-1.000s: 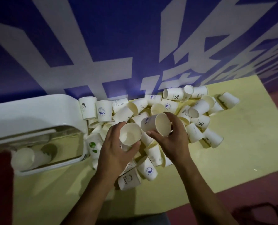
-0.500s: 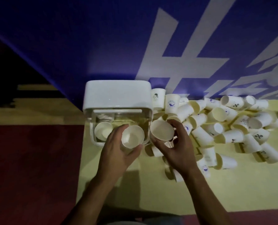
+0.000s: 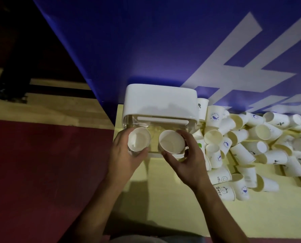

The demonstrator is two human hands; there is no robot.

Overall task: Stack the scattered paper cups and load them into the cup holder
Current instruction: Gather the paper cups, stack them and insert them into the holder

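Our left hand [image 3: 127, 161] grips one paper cup [image 3: 139, 139], our right hand [image 3: 190, 164] a second cup [image 3: 171, 142], both mouth-up over the cup holder [image 3: 161, 100] at the worktop's [image 3: 172, 207] far left corner; we should lower each straight

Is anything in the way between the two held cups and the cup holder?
Nothing visible. The left hand grips the left cup and the right hand the right cup, directly over the clear front of the cup holder; the loose pile lies to its right. The slots beneath are hidden.
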